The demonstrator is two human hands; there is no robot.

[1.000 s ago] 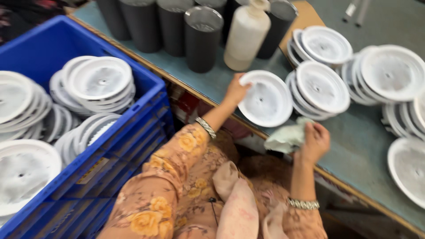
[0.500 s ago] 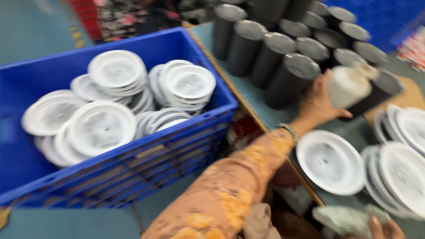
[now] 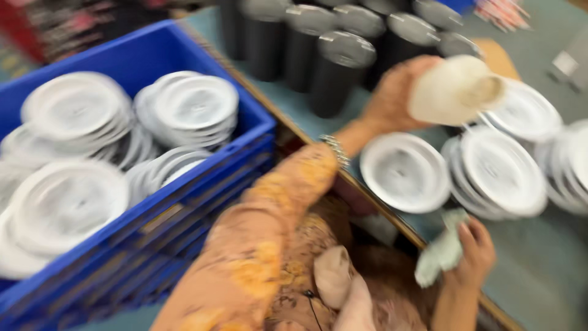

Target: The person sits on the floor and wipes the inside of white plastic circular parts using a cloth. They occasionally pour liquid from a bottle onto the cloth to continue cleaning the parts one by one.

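Observation:
My left hand (image 3: 392, 98) grips a cream plastic bottle (image 3: 456, 89) and holds it tilted in the air above the table, over the white lids. A single white round lid (image 3: 404, 171) lies on the table just below that hand. My right hand (image 3: 471, 254) holds a crumpled pale green cloth (image 3: 442, 256) at the table's near edge. The picture is blurred by motion.
A blue crate (image 3: 202, 184) on my left holds several stacks of white lids (image 3: 193, 107). Several black cylinders (image 3: 334, 70) stand at the back of the grey-green table (image 3: 539, 270). More stacks of white lids (image 3: 502, 171) lie at the right.
My left hand left the white lid, reached to the cream bottle, took hold of it and lifted it, tilted, over the lids. The right hand kept the cloth.

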